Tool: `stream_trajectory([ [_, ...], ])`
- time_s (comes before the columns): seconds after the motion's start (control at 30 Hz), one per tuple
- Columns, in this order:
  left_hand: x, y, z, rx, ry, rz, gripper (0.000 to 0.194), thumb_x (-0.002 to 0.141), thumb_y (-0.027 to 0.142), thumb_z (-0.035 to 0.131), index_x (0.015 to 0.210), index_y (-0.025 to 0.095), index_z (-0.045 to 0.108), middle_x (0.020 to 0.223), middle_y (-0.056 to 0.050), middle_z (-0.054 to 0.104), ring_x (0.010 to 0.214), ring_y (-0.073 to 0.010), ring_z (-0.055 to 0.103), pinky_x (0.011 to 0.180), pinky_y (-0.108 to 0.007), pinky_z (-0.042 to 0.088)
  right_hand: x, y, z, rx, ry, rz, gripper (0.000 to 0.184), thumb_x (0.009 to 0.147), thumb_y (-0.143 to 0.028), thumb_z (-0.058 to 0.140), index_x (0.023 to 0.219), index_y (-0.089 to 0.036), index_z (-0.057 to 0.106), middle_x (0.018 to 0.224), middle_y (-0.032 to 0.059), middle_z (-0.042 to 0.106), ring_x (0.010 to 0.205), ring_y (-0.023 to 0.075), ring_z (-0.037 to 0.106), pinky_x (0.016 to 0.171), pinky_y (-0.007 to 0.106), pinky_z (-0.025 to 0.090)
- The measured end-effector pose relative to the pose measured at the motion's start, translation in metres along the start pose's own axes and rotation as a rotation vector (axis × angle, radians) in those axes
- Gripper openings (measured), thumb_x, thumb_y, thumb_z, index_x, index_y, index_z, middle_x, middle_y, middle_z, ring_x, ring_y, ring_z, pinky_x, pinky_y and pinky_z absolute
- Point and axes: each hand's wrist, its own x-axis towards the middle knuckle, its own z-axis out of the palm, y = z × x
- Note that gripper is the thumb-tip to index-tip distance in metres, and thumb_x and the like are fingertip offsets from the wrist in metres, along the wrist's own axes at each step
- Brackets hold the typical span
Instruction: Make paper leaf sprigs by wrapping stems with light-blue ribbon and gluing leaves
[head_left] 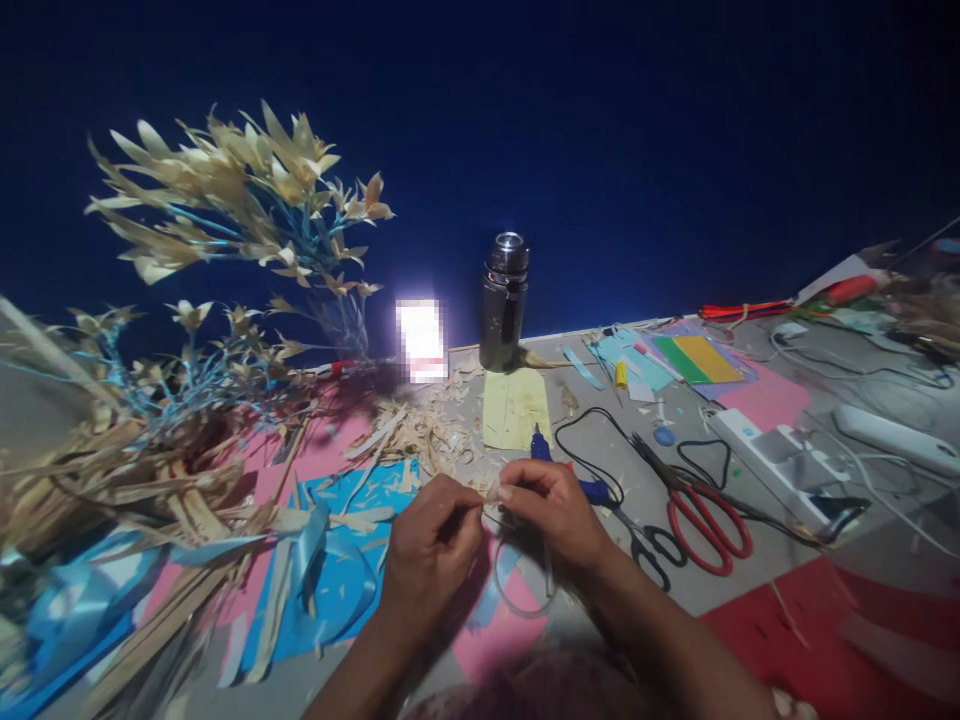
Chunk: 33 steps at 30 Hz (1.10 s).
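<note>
My left hand and my right hand meet low in the middle, both closed in a pinch. Between the fingertips shows a small pale, petal-like piece, which my right fingers grip. What my left fingers pinch is too small to make out. Below my right hand hangs a loop of pale, thin cord or strip; I cannot tell whether it is held. Just beyond the right hand lies a blue glue gun. Red-handled scissors and black-handled scissors lie to its right.
Dried-husk flowers on blue stems stand at the left, above husk strips and blue ribbon. A steel flask stands behind a yellow sheet. A white power strip with cables lies right.
</note>
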Motion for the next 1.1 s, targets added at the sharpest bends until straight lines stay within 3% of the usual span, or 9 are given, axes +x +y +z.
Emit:
stream_trajectory([
  [0.13, 0.0, -0.001, -0.003, 0.026, -0.001, 0.048, 0.015, 0.084, 0.01, 0.06, 0.075, 0.021, 0.066, 0.065, 0.002, 0.061, 0.056, -0.0136, 0.056, 0.055, -0.025, 0.04, 0.0, -0.005, 0.0, -0.048, -0.001, -0.017, 0.022, 0.078, -0.037, 0.076, 0.072, -0.017, 0.073, 0.065, 0.0003, 0.061, 0.06, 0.013, 0.047, 0.06, 0.027, 0.036],
  [0.3, 0.001, 0.003, -0.005, 0.011, 0.002, 0.014, 0.016, 0.086, 0.014, 0.058, 0.073, 0.021, 0.065, 0.066, 0.001, 0.061, 0.057, -0.0144, 0.055, 0.056, -0.027, 0.041, -0.003, -0.007, -0.001, -0.046, 0.054, -0.012, 0.016, 0.075, -0.034, 0.078, 0.079, -0.018, 0.078, 0.074, 0.0037, 0.069, 0.067, 0.0164, 0.056, 0.065, 0.029, 0.041],
  [0.43, 0.001, 0.005, -0.005, -0.014, -0.004, -0.027, 0.018, 0.086, 0.016, 0.058, 0.069, 0.022, 0.063, 0.065, 0.0, 0.06, 0.058, -0.0152, 0.055, 0.057, -0.027, 0.041, -0.006, -0.006, -0.003, -0.024, 0.072, 0.038, 0.019, 0.075, -0.035, 0.078, 0.085, -0.019, 0.076, 0.067, -0.0008, 0.059, 0.058, 0.012, 0.045, 0.057, 0.026, 0.033],
  [0.57, 0.001, 0.005, -0.005, -0.021, -0.018, -0.045, 0.018, 0.085, 0.016, 0.059, 0.068, 0.022, 0.061, 0.063, 0.001, 0.06, 0.058, -0.0154, 0.054, 0.057, -0.027, 0.04, -0.007, -0.013, -0.002, -0.122, -0.007, -0.02, 0.017, 0.074, -0.033, 0.079, 0.082, -0.019, 0.074, 0.062, -0.0036, 0.048, 0.056, 0.0107, 0.033, 0.053, 0.024, 0.025],
  [0.67, 0.0, 0.004, -0.004, -0.008, -0.024, -0.037, 0.017, 0.085, 0.017, 0.059, 0.07, 0.022, 0.063, 0.065, 0.0, 0.061, 0.059, -0.0158, 0.055, 0.057, -0.027, 0.041, -0.007, -0.017, 0.001, -0.16, -0.028, -0.064, 0.017, 0.074, -0.033, 0.078, 0.083, -0.02, 0.072, 0.071, -0.0012, 0.053, 0.059, 0.0114, 0.034, 0.054, 0.024, 0.026],
  [0.83, -0.001, 0.004, -0.004, -0.002, -0.025, -0.029, 0.018, 0.085, 0.015, 0.058, 0.069, 0.022, 0.061, 0.065, 0.0, 0.06, 0.059, -0.0154, 0.055, 0.057, -0.027, 0.04, -0.011, -0.013, -0.003, -0.154, 0.111, -0.159, 0.021, 0.076, -0.025, 0.076, 0.095, -0.023, 0.069, 0.085, -0.0006, 0.052, 0.066, 0.0128, 0.039, 0.059, 0.025, 0.031],
  [1.1, 0.001, 0.005, -0.004, -0.002, -0.06, -0.05, 0.018, 0.085, 0.016, 0.057, 0.069, 0.022, 0.061, 0.064, 0.0, 0.059, 0.059, -0.0152, 0.054, 0.057, -0.027, 0.041, -0.007, -0.015, -0.008, -0.254, -0.069, -0.112, 0.011, 0.079, -0.029, 0.072, 0.086, -0.021, 0.073, 0.082, 0.0008, 0.057, 0.064, 0.0128, 0.041, 0.059, 0.026, 0.033],
])
